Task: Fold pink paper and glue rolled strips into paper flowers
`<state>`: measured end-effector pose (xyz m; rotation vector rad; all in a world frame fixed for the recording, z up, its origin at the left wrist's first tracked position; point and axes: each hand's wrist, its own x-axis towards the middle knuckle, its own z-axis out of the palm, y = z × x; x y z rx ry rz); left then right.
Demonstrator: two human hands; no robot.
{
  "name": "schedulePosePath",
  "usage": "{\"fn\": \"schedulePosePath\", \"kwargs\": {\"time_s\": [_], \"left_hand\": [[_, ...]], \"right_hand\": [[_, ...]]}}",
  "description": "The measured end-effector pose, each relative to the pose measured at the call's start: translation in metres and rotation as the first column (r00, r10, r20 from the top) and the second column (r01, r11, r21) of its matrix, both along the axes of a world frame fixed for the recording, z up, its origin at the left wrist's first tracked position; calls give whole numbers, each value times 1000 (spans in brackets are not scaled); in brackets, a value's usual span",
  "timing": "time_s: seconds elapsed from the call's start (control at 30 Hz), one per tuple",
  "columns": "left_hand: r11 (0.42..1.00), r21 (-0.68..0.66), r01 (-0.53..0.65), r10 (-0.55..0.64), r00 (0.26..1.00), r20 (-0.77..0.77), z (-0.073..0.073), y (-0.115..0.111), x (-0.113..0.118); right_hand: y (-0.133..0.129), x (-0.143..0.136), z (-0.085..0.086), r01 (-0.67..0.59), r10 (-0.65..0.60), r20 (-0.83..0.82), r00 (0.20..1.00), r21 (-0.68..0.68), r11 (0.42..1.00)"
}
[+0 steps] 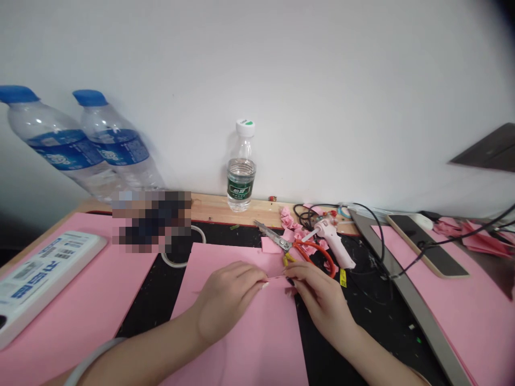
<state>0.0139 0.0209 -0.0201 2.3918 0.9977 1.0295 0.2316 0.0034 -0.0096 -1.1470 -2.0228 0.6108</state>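
Observation:
Between my two hands a thin pink strip (276,277) is stretched over a large pink sheet (257,332). My left hand (231,292) pinches its left end between thumb and fingers. The right end is pinched by my right hand (317,292), which has something small and dark at its fingertips, too small to make out. Just behind my right hand lie scissors (286,242) with red-orange handles, their blades pointing to the back left. A pink glue gun (336,244) rests beside them, among crumpled pink paper scraps (296,229).
Against the wall stand a small water bottle (240,179) and two large blue-capped bottles (116,145). At left, a white box-shaped object (52,273) lies on pink paper. A phone (428,246) and black cables (378,236) are at right. A white ring (177,264) sits behind the sheet.

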Motion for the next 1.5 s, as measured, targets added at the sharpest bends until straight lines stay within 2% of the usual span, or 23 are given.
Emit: {"fn": "schedulePosePath", "kwargs": {"time_s": [0.37, 0.6, 0.8, 0.97, 1.1, 1.5], "left_hand": [[997, 60, 48, -50, 998, 47, -1, 2, -1], [1000, -10, -3, 3, 1000, 12, 0, 2, -2], [984, 175, 33, -32, 999, -13, 1, 0, 0], [966, 249, 73, -51, 994, -95, 9, -7, 6], [944, 323, 72, -50, 996, -75, 11, -8, 7], [934, 349, 82, -64, 996, -63, 12, -7, 5]], "right_hand": [[0, -1, 2, -13, 11, 28, 1000, 57, 998], [0, 3, 0, 23, -22, -18, 1000, 27, 999], [-1, -4, 9, 17, -17, -7, 1000, -19, 1000], [-5, -12, 11, 1, -3, -28, 1000, -81, 997], [-6, -14, 12, -11, 3, -64, 998, -130, 991], [-4, -14, 16, -60, 31, -127, 991, -226, 972]]}}
